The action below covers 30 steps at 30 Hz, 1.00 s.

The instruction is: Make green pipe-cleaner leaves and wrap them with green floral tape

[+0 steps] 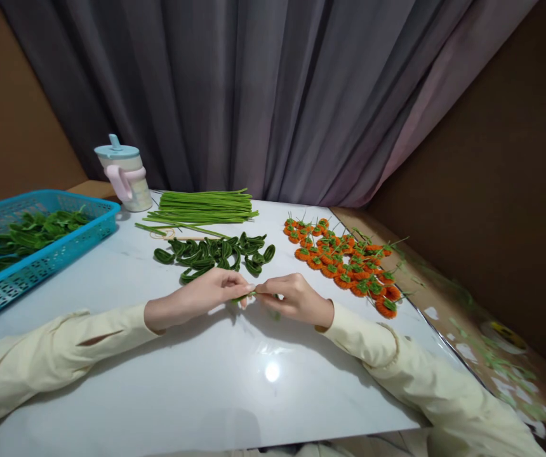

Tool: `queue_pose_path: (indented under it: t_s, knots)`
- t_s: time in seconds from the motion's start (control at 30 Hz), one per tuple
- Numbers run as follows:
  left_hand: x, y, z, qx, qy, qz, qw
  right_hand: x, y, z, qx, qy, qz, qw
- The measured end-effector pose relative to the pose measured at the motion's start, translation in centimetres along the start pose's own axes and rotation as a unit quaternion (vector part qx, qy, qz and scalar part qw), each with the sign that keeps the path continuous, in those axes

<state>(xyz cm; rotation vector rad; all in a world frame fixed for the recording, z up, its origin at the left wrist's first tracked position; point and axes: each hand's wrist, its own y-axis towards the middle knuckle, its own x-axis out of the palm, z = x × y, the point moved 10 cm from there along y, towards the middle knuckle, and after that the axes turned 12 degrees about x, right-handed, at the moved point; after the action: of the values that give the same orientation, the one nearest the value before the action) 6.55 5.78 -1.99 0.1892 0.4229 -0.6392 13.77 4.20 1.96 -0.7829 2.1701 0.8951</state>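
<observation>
My left hand (213, 293) and my right hand (296, 297) meet over the middle of the white table, fingertips pinched together. Between them is a small green chenille-stem piece (240, 298), mostly hidden by the fingers, so its exact shape is unclear. Just beyond my hands lies a loose pile of dark green looped chenille leaves (206, 252). Behind that pile, a bundle of straight bright green chenille stems (201, 207) is laid out sideways. To the right of my right hand sit many orange chenille flower heads (349, 266) with green centres and thin stems sticking out.
A blue plastic basket (58, 244) holding more green leaves stands at the left edge. Near the back left is a lidded cup (133, 184) with a pink handle. Scraps of paper (466, 352) lie beyond the table's right edge, and a grey curtain (254, 95) hangs behind.
</observation>
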Motion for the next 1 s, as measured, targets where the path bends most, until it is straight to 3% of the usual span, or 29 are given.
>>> queue_pose_path:
  t_s: [0.07, 0.17, 0.27, 0.33, 0.4, 0.67, 0.8, 0.9, 1.0]
  knots:
    - [-1.1, -0.2, 2.4, 0.102, 0.183, 0.047, 0.977, 0.2, 0.4, 1.1, 0.062, 0.051, -0.023, 0.997]
    - [-0.2, -1.2, 5.2, 0.242, 0.392, 0.067, 0.885, 0.6, 0.7, 2.3, 0.150, 0.109, -0.048, 0.982]
    - [0.9, -1.9, 5.6, 0.298, 0.476, 0.068, 0.824, 0.4, 0.8, 2.5, 0.171, 0.115, -0.035, 0.978]
    - [1.0, -2.0, 5.8, 0.312, 0.487, 0.074, 0.812, 0.1, 0.7, 2.3, 0.159, 0.097, -0.012, 0.982]
    - [0.8, -1.8, 5.8, 0.305, 0.474, 0.070, 0.823, -0.1, 0.6, 1.9, 0.131, 0.064, 0.011, 0.989]
    - [-0.4, -0.4, 4.1, 0.184, 0.321, 0.039, 0.928, 1.1, -0.4, 0.6, -0.006, -0.101, 0.040, 0.994]
    - [-0.2, 0.2, 0.7, 0.014, 0.084, -0.009, 0.996, 1.3, -0.7, -0.5, -0.050, -0.159, 0.038, 0.985]
    - [0.9, 0.0, -0.4, -0.067, -0.074, -0.075, 0.992, 1.5, -0.9, -1.3, -0.078, -0.192, 0.027, 0.978]
    - [1.5, 0.0, -0.1, -0.054, -0.072, -0.128, 0.988, 1.9, -1.0, -1.4, -0.084, -0.178, 0.004, 0.981]
